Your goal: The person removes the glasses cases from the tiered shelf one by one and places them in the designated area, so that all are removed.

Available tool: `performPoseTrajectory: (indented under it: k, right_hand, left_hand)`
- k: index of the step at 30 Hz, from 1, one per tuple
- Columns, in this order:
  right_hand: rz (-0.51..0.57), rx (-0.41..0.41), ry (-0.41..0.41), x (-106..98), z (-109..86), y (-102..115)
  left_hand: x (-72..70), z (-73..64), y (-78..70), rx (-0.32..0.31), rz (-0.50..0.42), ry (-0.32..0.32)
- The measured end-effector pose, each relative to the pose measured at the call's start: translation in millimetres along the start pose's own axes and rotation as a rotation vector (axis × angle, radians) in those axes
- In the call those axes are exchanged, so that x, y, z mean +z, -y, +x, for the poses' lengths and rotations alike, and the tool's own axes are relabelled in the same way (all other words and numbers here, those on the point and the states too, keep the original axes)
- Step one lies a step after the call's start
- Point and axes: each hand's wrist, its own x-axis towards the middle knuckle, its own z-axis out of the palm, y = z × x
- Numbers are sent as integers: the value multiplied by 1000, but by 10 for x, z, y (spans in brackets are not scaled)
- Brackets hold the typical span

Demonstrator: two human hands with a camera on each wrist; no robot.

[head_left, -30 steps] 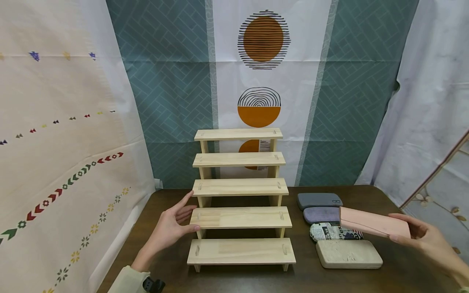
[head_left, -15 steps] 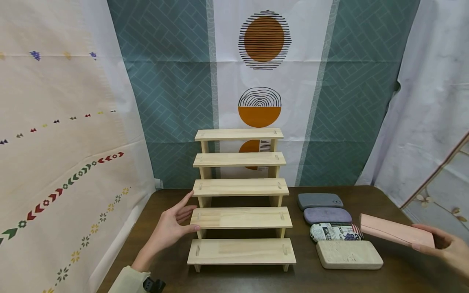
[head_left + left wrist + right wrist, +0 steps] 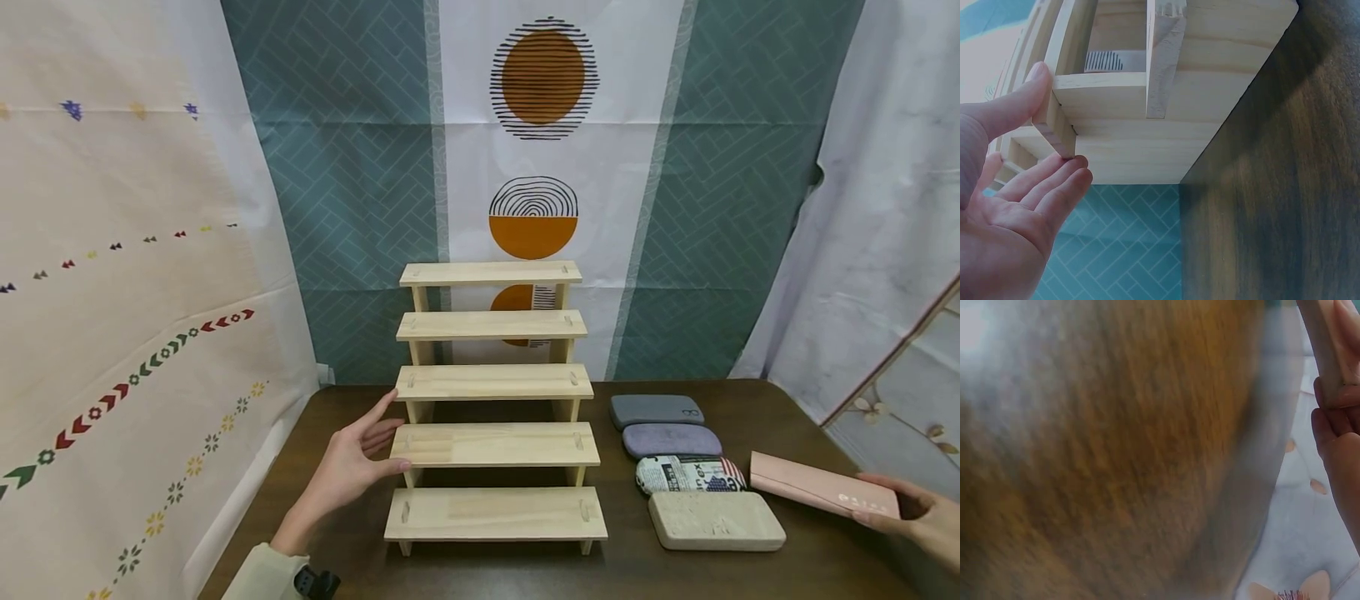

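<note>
A five-tier step-style wooden display stand (image 3: 495, 442) rises in the middle of the brown table. My left hand (image 3: 348, 462) holds its left side, the thumb at the second tier from the bottom and the index fingertip by the tier above. In the left wrist view, the thumb and fingers (image 3: 1060, 187) pinch a board's end. My right hand (image 3: 918, 517) grips the right end of a pink glasses case (image 3: 817, 485), low over the table at the right. In the right wrist view, only part of the case (image 3: 1324, 350) shows, at the upper right edge.
Left of the pink case lie a grey-blue glasses case (image 3: 654, 410), a purple case (image 3: 670, 440), a newsprint-patterned case (image 3: 688, 474) and a cream case (image 3: 716, 522) in a column. Patterned cloths hang behind (image 3: 360, 167) and at both sides. The table (image 3: 525, 575) is dark wood.
My right hand has carried the pink glasses case rightward and lower, off the purple and newsprint cases, which show fully now. My left hand stays at the stand.
</note>
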Motion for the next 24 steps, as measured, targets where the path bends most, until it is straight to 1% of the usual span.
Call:
performPoseTrajectory:
  k: [2, 5, 8, 12, 15, 19, 21, 24]
  right_hand:
    - [-23, -6, 12, -2, 10, -10]
    - [-122, -10, 38, -5, 35, 3]
    - [-213, -57, 52, -8, 73, 36]
    - [-289, -120, 100, -40, 114, 97]
    - [-323, -144, 122, -35, 129, 110]
    - [-323, -185, 110, -31, 166, 44]
    - [-325, -193, 115, -47, 185, 17]
    - [-319, -175, 134, -61, 210, 12]
  left_hand:
    - [2, 1, -2, -1, 2, 2]
    - [3, 0, -6, -4, 2, 3]
    - [0, 0, -11, -4, 3, -2]
    - [-4, 2, -17, -6, 5, -6]
    - [-4, 2, -18, -10, 6, -8]
    - [-2, 0, -22, -11, 1, -8]
    - [0, 3, -24, -10, -2, -6]
    - [0, 8, -24, -11, -9, -4]
